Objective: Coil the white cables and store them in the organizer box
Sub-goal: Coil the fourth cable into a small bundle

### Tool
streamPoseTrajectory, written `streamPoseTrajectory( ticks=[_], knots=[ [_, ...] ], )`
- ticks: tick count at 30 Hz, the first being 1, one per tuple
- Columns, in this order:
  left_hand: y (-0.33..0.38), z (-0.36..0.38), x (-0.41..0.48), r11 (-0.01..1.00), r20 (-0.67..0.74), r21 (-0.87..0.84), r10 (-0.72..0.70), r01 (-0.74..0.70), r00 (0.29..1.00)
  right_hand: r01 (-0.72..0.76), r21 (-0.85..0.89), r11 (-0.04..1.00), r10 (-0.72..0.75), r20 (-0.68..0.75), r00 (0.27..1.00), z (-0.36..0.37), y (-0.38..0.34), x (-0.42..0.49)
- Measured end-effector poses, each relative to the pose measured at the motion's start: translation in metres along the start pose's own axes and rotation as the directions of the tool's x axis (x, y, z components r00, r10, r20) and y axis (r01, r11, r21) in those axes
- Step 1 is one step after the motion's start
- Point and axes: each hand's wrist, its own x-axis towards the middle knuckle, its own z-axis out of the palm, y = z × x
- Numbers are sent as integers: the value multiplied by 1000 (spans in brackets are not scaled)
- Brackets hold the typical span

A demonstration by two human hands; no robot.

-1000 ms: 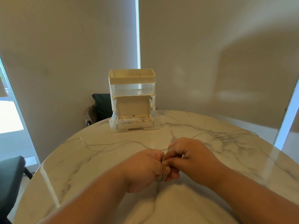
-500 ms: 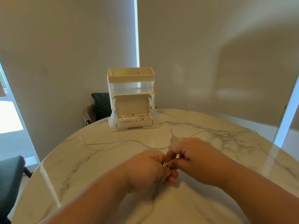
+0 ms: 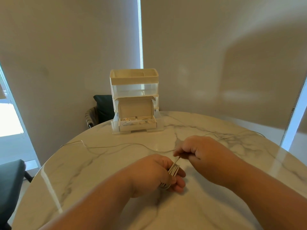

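My left hand holds a small coil of white cable wound around its fingers, low over the marble table. My right hand pinches the free strand just above and to the right of the coil, pulling it taut. From there the loose white cable trails left across the table to its edge. Another thin cable runs toward the right edge. The cream organizer box stands at the table's far side, its bottom drawer pulled out with coiled cables inside.
A dark chair stands behind the table beside the organizer. Another dark seat is at the left edge. Blinds cover the windows behind.
My right hand has moved up and to the right away from my left hand, drawing a short length of cable taut. The coil on my left fingers now shows.
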Motion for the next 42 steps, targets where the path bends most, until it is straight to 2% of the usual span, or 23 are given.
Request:
streamPoseTrajectory(
  ticks=[4,13,16,19,24,27,32,37,42],
  knots=[
    [5,5,-3,1000,1,23,19,-19,1000,4,28,1000,0,-121,993,3,11,0],
    [15,10,-7,998,-225,62,32,-18,974,9,6,1000,-8,-144,990,13,7,9],
    [14,12,-7,1000,-266,-13,19,-23,964,34,-13,999,-36,-181,983,20,9,12],
    [18,14,-6,984,-314,-177,-24,-33,949,64,-30,997,-69,-219,973,26,11,14],
    [23,9,-9,940,-302,-339,-64,-45,951,83,86,993,-65,-193,979,36,12,14],
    [25,6,-10,940,-271,-339,-67,-31,960,82,270,959,-41,-153,987,38,15,14],
    [25,5,-10,932,-259,-362,-72,-27,963,0,480,877,78,-143,987,37,17,12],
    [27,2,-11,913,-275,-405,-67,-52,959,-65,523,850,112,-58,992,35,15,11],
    [26,0,-10,912,-290,-406,-72,-54,954,-99,590,801,156,-45,987,35,13,10]
  ],
)
